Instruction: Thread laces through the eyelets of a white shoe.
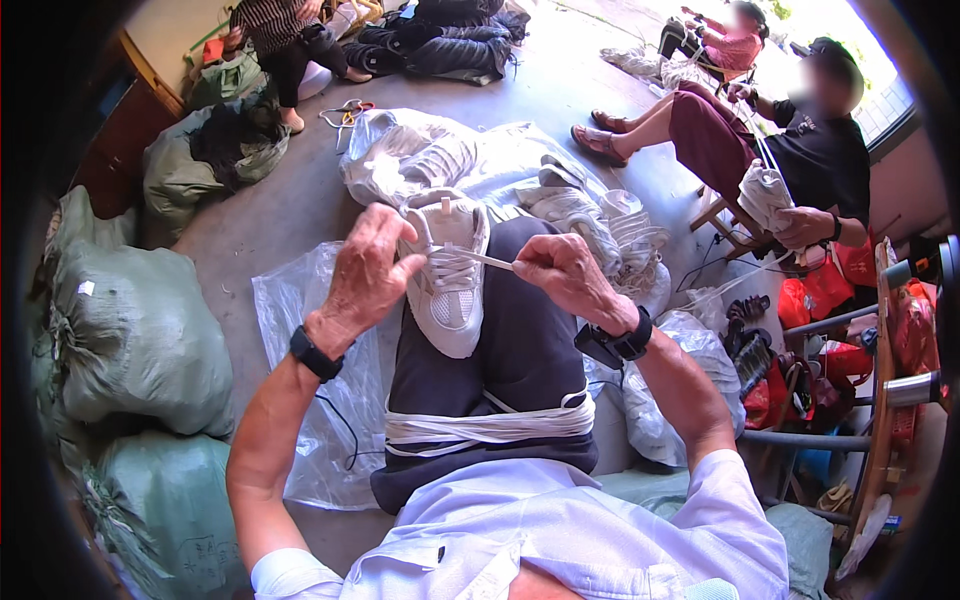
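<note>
A white lace-up sneaker [451, 305] rests on my thighs, toe toward me, with its laces partly threaded across the tongue. My left hand [368, 268] is curled at the shoe's left side, thumb by the upper eyelets; its fingertips are partly hidden. To the right of the shoe, my right hand [570, 268] pinches a white shoelace [485, 260], drawn out taut from the eyelets. A bundle of white laces [490, 426] lies across my lap, over dark trousers.
Beyond my knees lie white sneakers [575, 212] and a clear plastic bag [375, 150]. Full green sacks [145, 325] stand at left. A seated person [815, 150] at right handles another shoe [765, 195]. A rack [880, 350] with red bags is at far right.
</note>
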The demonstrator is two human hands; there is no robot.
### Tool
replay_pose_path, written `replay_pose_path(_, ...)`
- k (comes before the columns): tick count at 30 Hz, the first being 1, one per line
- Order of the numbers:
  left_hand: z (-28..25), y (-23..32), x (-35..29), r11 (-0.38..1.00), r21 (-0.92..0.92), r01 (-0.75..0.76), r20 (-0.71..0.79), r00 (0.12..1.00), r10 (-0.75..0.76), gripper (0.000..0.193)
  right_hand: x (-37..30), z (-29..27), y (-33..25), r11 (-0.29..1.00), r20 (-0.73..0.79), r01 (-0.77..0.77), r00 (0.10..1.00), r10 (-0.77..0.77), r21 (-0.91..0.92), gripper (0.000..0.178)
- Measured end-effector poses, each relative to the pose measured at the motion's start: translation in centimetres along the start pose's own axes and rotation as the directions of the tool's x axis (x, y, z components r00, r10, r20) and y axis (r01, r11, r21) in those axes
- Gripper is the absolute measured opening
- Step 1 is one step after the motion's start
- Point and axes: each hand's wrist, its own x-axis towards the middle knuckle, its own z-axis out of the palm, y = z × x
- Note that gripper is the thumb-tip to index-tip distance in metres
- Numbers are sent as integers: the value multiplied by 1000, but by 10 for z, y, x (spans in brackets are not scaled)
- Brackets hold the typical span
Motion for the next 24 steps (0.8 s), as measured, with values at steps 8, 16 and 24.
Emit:
replay_pose_path(8, 44, -10, -24, 917, -307, 253, -43, 959, -279, 9, 0, 2, 1, 999, 24, -13, 1000, 12, 51, 18)
replay_pose_path(16, 19, -3, -3, 818, -404, 409, 185, 913, -364, 17, 1, -1, 1, 999, 27, -10, 1000, 9, 30, 18)
replay_pose_path(24, 4, -31, 20, 965, -142, 221, 244, 953, -182, 25, 18, -21, -17, 999, 30, 35, 999, -34, -38, 16)
